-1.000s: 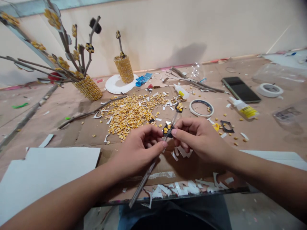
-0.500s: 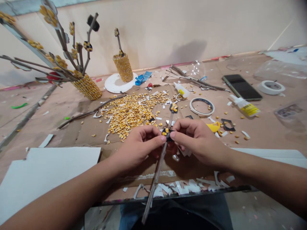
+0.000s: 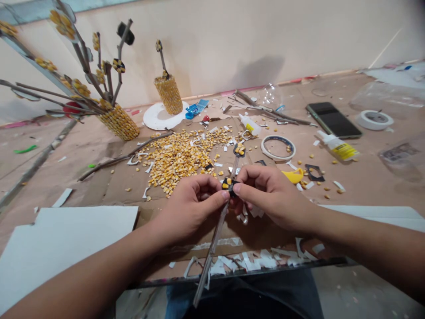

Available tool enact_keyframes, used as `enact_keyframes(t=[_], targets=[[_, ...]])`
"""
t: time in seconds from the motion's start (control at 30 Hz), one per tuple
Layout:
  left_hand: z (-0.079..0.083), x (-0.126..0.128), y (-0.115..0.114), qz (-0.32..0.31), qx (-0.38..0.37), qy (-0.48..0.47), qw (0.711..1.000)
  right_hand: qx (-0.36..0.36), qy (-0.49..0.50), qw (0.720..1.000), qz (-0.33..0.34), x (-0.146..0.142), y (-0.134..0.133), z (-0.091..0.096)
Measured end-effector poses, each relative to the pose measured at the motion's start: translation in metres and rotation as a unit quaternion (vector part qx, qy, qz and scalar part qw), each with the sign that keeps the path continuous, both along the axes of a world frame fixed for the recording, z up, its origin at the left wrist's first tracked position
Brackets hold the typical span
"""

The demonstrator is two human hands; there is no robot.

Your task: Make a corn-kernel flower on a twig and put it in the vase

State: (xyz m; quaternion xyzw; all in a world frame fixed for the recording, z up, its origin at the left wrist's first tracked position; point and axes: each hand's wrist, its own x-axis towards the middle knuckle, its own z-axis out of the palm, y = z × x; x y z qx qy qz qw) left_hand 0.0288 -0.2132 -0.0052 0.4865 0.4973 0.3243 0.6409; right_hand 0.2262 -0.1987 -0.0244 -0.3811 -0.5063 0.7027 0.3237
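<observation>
Between my two hands is a black disc with corn kernels (image 3: 228, 186) on it, set against a thin stick (image 3: 214, 248). My left hand (image 3: 195, 201) pinches the disc's left edge between thumb and fingers. From the other side, my right hand (image 3: 270, 192) pinches its right edge, thumb on top. The stick slants from the table's front edge up past the disc. At its far end sits another black piece with kernels (image 3: 239, 149). The fingers beneath the disc are partly hidden.
Loose corn kernels (image 3: 179, 159) lie heaped beyond my left hand. Kernel-covered pots (image 3: 119, 122) with twigs stand at the back left. Glue bottles (image 3: 338, 146), tape rolls (image 3: 278, 148) and a phone (image 3: 333, 119) lie to the right. Paper scraps (image 3: 252, 261) line the front edge.
Both hands keep their pinch on the black disc. The whole view has shifted slightly, and the stick's lower end sits a little further left.
</observation>
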Motion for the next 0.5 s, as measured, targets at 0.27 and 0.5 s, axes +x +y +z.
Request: enact_keyframes(t=[0.27, 0.5], targets=[[-0.0074, -0.0028, -0.0006, -0.012, 0.029, 0.039, 0.999, -0.005, 0.008, 1.0, 0.003, 0.0006, 0.001, -0.0003], [-0.0051, -0.0028, -0.0011, -0.014, 0.049, 0.058, 0.997, -0.01, 0.007, 1.0, 0.009, 0.0006, 0.0014, 0.0005]])
